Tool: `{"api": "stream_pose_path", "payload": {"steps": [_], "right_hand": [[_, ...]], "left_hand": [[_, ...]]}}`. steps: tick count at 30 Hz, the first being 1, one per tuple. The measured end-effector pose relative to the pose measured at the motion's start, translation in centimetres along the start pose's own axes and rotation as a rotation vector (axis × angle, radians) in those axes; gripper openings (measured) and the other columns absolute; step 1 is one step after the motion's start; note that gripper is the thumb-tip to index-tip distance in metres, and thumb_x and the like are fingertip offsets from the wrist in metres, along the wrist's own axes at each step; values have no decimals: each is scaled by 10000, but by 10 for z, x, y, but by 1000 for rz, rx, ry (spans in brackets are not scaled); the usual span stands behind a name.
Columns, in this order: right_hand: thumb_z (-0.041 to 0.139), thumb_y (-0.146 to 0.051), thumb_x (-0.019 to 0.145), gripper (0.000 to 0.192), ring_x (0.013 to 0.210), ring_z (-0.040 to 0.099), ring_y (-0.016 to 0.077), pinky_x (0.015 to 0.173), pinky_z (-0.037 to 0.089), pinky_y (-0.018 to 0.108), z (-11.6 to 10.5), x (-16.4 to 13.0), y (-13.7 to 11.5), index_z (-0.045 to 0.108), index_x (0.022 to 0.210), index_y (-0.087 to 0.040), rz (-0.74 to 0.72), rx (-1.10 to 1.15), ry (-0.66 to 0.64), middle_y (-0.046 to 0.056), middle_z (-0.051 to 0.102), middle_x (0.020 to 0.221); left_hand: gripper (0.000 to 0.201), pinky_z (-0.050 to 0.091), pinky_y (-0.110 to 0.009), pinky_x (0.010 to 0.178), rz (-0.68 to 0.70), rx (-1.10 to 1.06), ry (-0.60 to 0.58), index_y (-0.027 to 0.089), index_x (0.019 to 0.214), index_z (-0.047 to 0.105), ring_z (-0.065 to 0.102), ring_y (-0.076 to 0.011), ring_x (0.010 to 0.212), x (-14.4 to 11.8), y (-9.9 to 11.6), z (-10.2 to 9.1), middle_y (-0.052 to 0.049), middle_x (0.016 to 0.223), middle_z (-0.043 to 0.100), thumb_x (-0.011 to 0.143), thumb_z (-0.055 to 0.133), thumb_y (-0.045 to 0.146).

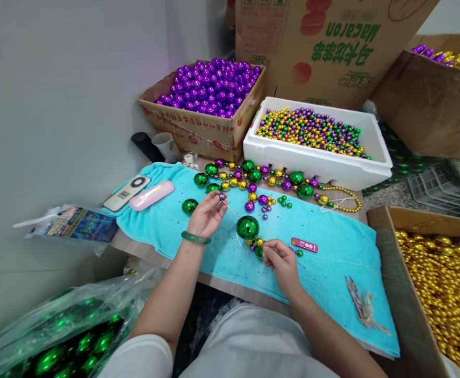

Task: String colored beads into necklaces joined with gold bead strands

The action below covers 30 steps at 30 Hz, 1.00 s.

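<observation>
My left hand [209, 214], with a green bangle [195, 238] at the wrist, pinches a small purple bead [222, 197] between its fingertips. A white string [233, 210] runs from there down to a large shiny green bead [247, 228]. My right hand [281, 262] is closed on the bead strand just below, beside a gold bead [259, 241]; exactly what lies between its fingers is partly hidden. Behind both hands, a garland of green, gold and purple beads [255, 175] lies across the turquoise towel [222, 268]. A loose green bead [190, 207] rests left of my left hand.
Small snips [357, 299] and a pink packet [304, 245] lie on the right. At the left are a phone [127, 193] and a pink case [151, 195]. A carton of purple beads [198, 123], a white foam box [320, 152] and a carton of gold beads [387, 252] surround the table.
</observation>
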State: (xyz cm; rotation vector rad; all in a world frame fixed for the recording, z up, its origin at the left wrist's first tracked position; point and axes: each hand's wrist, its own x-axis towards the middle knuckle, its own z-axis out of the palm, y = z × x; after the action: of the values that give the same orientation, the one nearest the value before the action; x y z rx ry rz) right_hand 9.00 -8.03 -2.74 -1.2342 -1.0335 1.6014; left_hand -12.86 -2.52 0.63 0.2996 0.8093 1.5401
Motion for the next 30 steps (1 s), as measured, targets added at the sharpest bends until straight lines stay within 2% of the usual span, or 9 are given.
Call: {"api": "stream_pose_path", "payload": {"steps": [6, 11, 13, 17, 21, 23, 30], "right_hand": [[671, -408, 685, 250, 452, 437, 91, 447, 338, 220, 4, -1, -1, 594, 706, -171, 35, 3, -9, -28, 527, 490], [665, -413, 691, 251, 449, 440, 90, 448, 344, 218, 5, 1, 1, 588, 698, -174, 18, -22, -39, -31, 523, 485], [667, -419, 690, 257, 448, 441, 90, 448, 347, 218, 5, 3, 1, 588, 698, -175, 16, -22, -43, -31, 524, 486], [676, -417, 681, 255, 467, 466, 97, 460, 365, 223, 10, 6, 1, 592, 710, -178, 20, -16, -54, -27, 539, 498], [673, -431, 672, 269, 463, 473, 96, 446, 359, 219, 18, 10, -1, 581, 722, -184, 36, -13, -64, -25, 561, 516], [668, -429, 669, 267, 455, 468, 93, 427, 340, 213, 22, 12, -2, 572, 721, -185, 44, -23, -75, -24, 567, 522], [645, -387, 661, 227, 446, 469, 87, 406, 315, 199, 37, 35, -4, 561, 718, -184, 53, -46, -135, -31, 565, 508]], "left_hand": [[395, 505, -190, 703, 188, 132, -30, 221, 1006, 615, 599, -67, 755, -8, 0, -1, 28, 877, 623, 654, 737, 88], [513, 494, -201, 744, 444, 357, -31, 246, 1069, 593, 592, -92, 821, -11, 8, -4, 17, 882, 619, 612, 774, 100], [535, 491, -208, 764, 483, 437, -41, 244, 1094, 584, 593, -94, 820, -14, 10, -5, 11, 883, 625, 615, 777, 105], [539, 492, -208, 759, 422, 465, -65, 245, 1085, 598, 608, -96, 815, -20, 8, -3, 13, 875, 647, 599, 794, 118], [256, 496, -212, 674, 274, 432, -48, 186, 868, 672, 620, -108, 755, -24, 0, 1, -22, 836, 682, 640, 783, 224], [180, 492, -212, 636, 227, 432, -25, 160, 777, 689, 614, -106, 714, -25, -2, 0, -41, 826, 690, 672, 762, 286], [218, 500, -209, 613, 209, 489, 53, 160, 764, 712, 602, -114, 731, -15, 7, -16, -43, 808, 681, 653, 769, 338]]}}
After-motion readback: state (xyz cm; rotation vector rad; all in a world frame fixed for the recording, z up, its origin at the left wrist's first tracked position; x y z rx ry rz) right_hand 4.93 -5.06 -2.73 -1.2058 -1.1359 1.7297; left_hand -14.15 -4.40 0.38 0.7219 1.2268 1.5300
